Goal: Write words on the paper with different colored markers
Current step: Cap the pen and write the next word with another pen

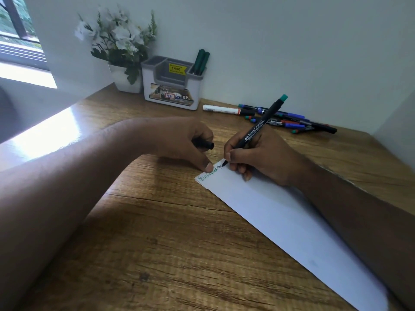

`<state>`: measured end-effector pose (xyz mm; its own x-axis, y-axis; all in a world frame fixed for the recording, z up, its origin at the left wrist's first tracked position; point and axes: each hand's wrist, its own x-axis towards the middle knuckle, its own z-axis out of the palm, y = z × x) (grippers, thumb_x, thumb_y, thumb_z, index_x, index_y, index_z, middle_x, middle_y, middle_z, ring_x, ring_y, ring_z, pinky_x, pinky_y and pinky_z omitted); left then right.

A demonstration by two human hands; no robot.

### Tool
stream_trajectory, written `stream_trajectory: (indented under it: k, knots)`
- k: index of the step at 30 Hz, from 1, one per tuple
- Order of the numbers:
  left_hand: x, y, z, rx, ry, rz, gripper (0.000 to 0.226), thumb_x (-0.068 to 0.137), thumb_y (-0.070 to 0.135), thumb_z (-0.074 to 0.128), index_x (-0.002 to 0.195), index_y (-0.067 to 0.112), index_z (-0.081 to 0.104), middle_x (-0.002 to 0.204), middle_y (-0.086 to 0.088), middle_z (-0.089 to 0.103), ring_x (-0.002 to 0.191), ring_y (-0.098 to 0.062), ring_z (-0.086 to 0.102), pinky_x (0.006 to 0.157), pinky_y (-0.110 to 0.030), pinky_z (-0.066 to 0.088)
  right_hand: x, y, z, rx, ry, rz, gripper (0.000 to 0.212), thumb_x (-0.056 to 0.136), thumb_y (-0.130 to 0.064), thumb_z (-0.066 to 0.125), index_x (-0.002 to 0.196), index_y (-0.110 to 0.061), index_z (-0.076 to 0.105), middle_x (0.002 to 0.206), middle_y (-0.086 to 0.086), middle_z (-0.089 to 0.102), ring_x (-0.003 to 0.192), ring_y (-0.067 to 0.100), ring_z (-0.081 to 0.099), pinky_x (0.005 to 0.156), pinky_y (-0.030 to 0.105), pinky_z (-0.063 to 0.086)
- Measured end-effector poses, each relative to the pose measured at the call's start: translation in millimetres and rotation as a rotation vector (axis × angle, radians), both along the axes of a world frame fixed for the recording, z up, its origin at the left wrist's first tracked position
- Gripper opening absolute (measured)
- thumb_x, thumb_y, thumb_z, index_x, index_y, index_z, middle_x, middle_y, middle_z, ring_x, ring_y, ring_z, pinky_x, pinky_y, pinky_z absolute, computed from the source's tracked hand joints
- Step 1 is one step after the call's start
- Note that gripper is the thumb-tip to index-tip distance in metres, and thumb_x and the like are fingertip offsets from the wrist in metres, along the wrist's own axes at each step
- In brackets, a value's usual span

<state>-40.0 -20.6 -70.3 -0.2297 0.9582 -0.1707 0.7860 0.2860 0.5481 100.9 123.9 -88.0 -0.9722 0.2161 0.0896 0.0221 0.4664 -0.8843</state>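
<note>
Right hand (258,158) pinching a black marker (258,129), tip on the white paper (280,212) at its far corner, left hand (179,142) curled round a black cap (205,145), one fingertip pressing the paper's far edge, loose markers (292,120) near the wooden desk's (157,232) back edge

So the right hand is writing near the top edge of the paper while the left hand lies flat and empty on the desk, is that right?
Not quite. The head view shows the left hand is not empty: it grips a black cap while a fingertip presses the paper. The right hand is indeed writing near the top edge with the marker.
</note>
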Motion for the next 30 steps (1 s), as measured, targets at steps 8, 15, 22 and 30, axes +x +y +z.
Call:
stream_trajectory:
  k: [8,15,22,30]
  knots:
    - [-1.3,-0.2,-0.1,-0.003,0.004,0.005,0.028,0.074,0.042,0.074,0.075,0.019,0.057,0.070,0.003,0.055,0.066,-0.012,0.049,0.062,-0.030,0.038,0.0,-0.2,0.4,-0.013,0.008,-0.024,0.009,0.083,0.006,0.062,0.076,0.003,0.066,0.056,0.010,0.063,0.044,0.013,0.056,0.041,0.024,0.049]
    - [-1.7,0.3,0.3,-0.006,0.006,0.016,0.029,0.073,0.041,0.075,0.075,0.018,0.057,0.071,0.004,0.054,0.066,-0.013,0.049,0.063,-0.031,0.038,-0.1,-1.8,0.6,-0.029,0.010,-0.044,0.011,0.085,0.004,0.063,0.075,0.000,0.068,0.059,0.012,0.065,0.047,0.016,0.059,0.044,0.026,0.052]
    - [-0.3,-0.5,1.9,-0.014,0.000,0.005,0.026,0.074,0.041,0.074,0.073,0.021,0.057,0.071,0.003,0.055,0.066,-0.013,0.049,0.064,-0.032,0.038,0.9,-3.3,1.6,-0.010,0.005,-0.066,0.009,0.084,0.005,0.062,0.077,0.003,0.067,0.057,0.009,0.065,0.046,0.014,0.059,0.044,0.025,0.052]
    - [0.0,0.0,2.5,-0.022,-0.006,0.003,0.027,0.074,0.040,0.074,0.074,0.020,0.056,0.071,0.003,0.057,0.066,-0.013,0.050,0.064,-0.032,0.039,2.5,-2.1,1.4,-0.037,0.021,-0.090,0.008,0.084,0.006,0.062,0.078,0.004,0.067,0.058,0.013,0.065,0.044,0.016,0.058,0.042,0.026,0.051]
